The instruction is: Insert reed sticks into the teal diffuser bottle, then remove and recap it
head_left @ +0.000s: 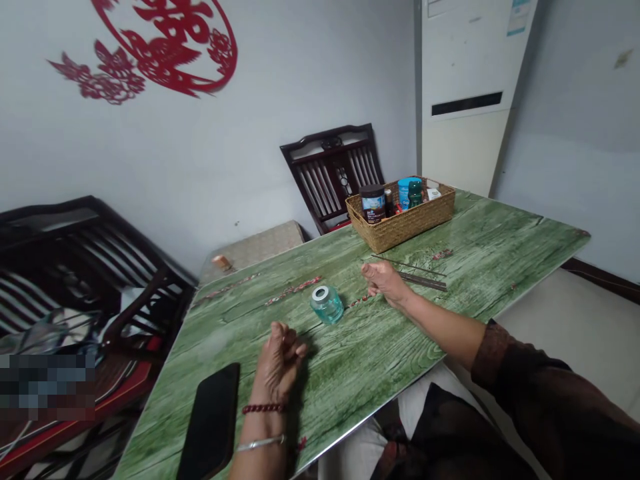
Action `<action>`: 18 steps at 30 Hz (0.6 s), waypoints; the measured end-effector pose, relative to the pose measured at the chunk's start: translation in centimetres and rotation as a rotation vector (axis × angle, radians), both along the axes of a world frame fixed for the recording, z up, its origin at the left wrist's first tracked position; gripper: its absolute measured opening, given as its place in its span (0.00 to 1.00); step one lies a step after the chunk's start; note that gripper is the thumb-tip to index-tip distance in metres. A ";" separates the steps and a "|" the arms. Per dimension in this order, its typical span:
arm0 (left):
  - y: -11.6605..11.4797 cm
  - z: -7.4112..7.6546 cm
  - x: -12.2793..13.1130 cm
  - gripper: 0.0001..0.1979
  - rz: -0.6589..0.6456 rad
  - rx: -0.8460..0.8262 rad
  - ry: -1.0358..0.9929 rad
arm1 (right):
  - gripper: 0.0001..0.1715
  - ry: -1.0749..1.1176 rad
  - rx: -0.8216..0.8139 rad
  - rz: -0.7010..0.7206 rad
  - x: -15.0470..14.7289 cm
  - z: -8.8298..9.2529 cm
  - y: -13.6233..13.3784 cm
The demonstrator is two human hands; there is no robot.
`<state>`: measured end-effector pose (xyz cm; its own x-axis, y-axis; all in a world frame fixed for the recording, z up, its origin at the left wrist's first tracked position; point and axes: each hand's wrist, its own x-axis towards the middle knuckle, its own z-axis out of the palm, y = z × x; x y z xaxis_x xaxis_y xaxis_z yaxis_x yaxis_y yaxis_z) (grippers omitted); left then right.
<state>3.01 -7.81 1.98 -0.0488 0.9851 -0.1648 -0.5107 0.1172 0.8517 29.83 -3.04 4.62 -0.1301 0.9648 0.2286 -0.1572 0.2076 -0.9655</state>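
My left hand (281, 360) is held over the near part of the table, fingers curled in, and nothing shows in them. It wears a dark red bead bracelet (263, 408) and a silver bangle (261, 443). Between my hands stands a small clear teal glass bottle (327, 307) with a silver ring round its open mouth. My right hand (384, 281), to the right of the bottle, is closed with the thumb against the fingers; no object is visible in it. Several thin dark sticks (423, 281) lie on the table just behind and right of it, partly hidden by that hand.
A woven basket (410, 229) with jars and bottles stands at the back of the green wood-patterned table (235, 313). A black phone (210, 420) lies at the near left. Dark wooden chairs (335, 170) stand behind and left; a small orange-brown object (222, 262) sits beyond the far edge.
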 end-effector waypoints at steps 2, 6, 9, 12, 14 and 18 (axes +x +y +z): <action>-1.3 -0.5 -0.4 0.31 -0.021 -0.038 -0.125 | 0.42 0.118 -0.049 0.038 -0.5 -0.1 -0.9; -2.5 -0.9 -0.9 0.34 -0.066 -0.050 -0.237 | 0.44 0.273 -0.050 0.105 -0.2 1.0 -2.7; -2.5 -1.1 -0.9 0.34 -0.074 -0.065 -0.220 | 0.43 0.340 -0.010 0.129 1.3 2.2 -3.6; -2.3 -1.4 -0.5 0.35 -0.057 -0.079 -0.148 | 0.43 0.360 0.021 0.096 2.1 2.0 -4.1; -2.2 -1.6 0.0 0.34 -0.044 -0.073 -0.068 | 0.43 0.313 -0.013 0.028 1.6 0.4 -4.4; -2.4 -1.8 0.6 0.31 -0.038 -0.055 0.065 | 0.42 0.004 -0.166 -0.083 -0.7 -4.5 -5.1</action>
<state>3.66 -10.17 0.16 -0.0241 0.9759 -0.2167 -0.4491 0.1831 0.8745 29.13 -8.13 0.11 -0.0483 0.9967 0.0658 -0.1502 0.0579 -0.9870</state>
